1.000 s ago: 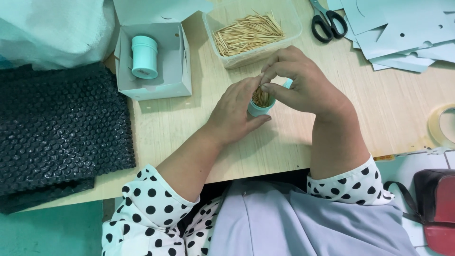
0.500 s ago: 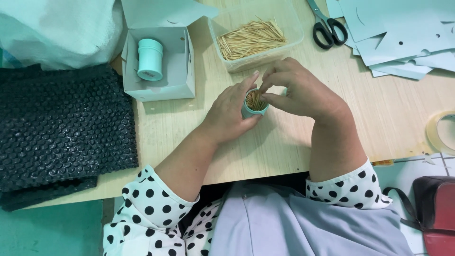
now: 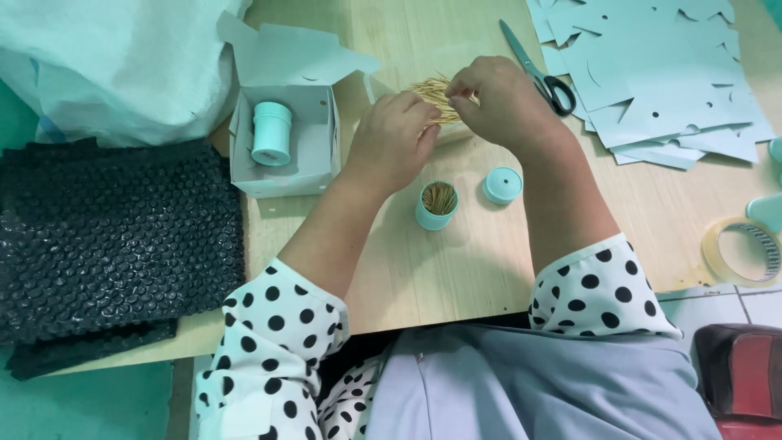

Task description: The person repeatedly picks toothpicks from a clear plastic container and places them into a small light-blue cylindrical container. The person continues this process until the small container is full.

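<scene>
1. Toothpicks (image 3: 432, 91) are bunched between my two hands near the table's far edge, over the clear tray they come from, so loose ones fall back into it.
2. My left hand (image 3: 395, 138) is curled with its fingers closed on the near end of the bunch, steadying it.
3. My right hand (image 3: 501, 102) pinches the other end with fingertips together, evening the sticks into one bundle.
4. Just on my side of both hands, toward the middle of the table, the small teal jar (image 3: 437, 205) stands upright and open, already holding toothpicks, close enough to feed without stretching.
5. Its round lid (image 3: 502, 185) lies just beside it on the right, apart from it, out of the way yet handy.
6. At the far left, an open pale box (image 3: 285, 143) holds a capped jar (image 3: 271, 133) upright.
7. Scissors (image 3: 542, 72) lie by the paper cut-outs (image 3: 660, 73) at the far right corner; a tape roll (image 3: 743, 251) sits at the right edge.
</scene>
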